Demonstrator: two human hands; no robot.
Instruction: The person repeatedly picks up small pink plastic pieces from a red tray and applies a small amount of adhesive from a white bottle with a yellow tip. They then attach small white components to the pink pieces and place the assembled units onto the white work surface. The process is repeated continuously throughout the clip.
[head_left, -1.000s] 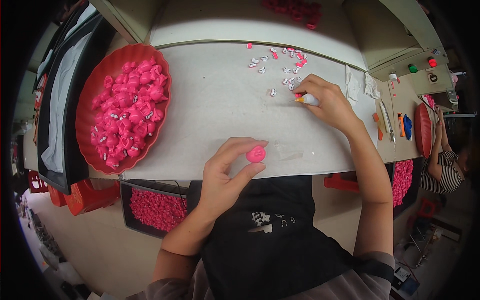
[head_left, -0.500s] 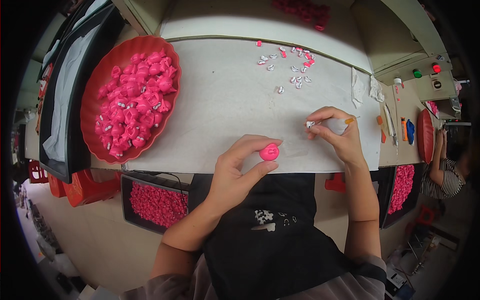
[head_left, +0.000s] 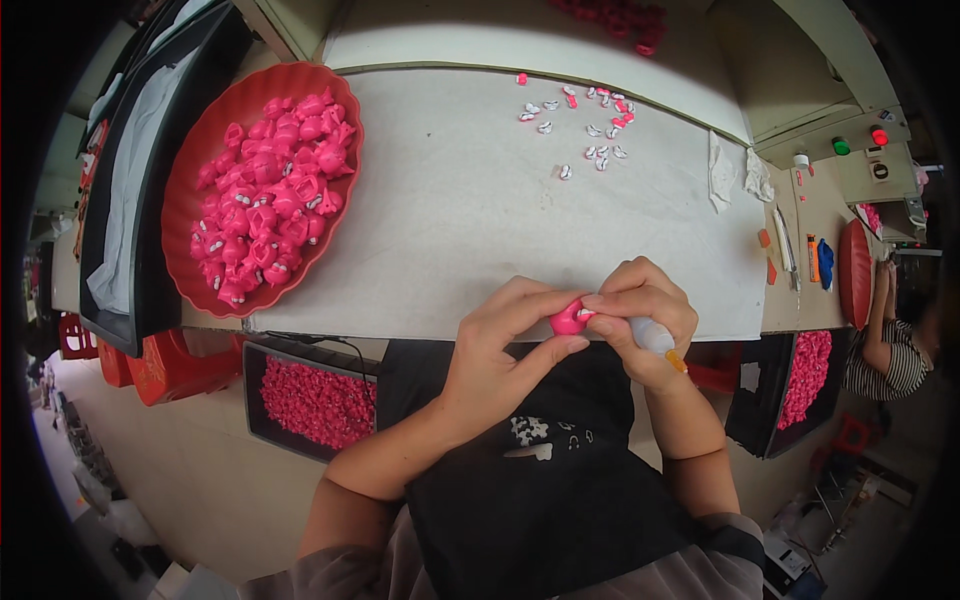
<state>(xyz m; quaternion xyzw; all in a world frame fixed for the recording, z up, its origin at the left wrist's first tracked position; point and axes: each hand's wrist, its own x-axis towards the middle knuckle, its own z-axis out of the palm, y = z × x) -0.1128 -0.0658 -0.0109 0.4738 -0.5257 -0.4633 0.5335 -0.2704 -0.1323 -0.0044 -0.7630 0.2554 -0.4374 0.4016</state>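
Between the thumb and fingers of my left hand (head_left: 490,345) is a round, hollow pink plastic part (head_left: 568,321), held over the table's front edge. My right hand (head_left: 645,295) meets it from the other side, closed. Its thumb and forefinger pinch a small white piece (head_left: 587,313) against the pink part; fingers cover much of it. Tucked in the same palm is a whitish squeeze bottle (head_left: 650,335) with an orange tip that points down and toward me. Similar small white-and-pink pieces (head_left: 602,153) lie scattered at the far side of the white-covered table (head_left: 450,220).
A red scalloped bowl (head_left: 345,95) heaped with pink parts stands at left, beside a black tray (head_left: 100,310). Bins of pink pieces (head_left: 315,400) sit below the table on both sides. Crumpled tissue (head_left: 720,175) lies at right. Farther right, a person in a striped top (head_left: 895,360) works.
My right hand has come down and left, bringing the small white piece to the pink part. The bottle's orange tip has swung toward me. My left hand has shifted slightly right.
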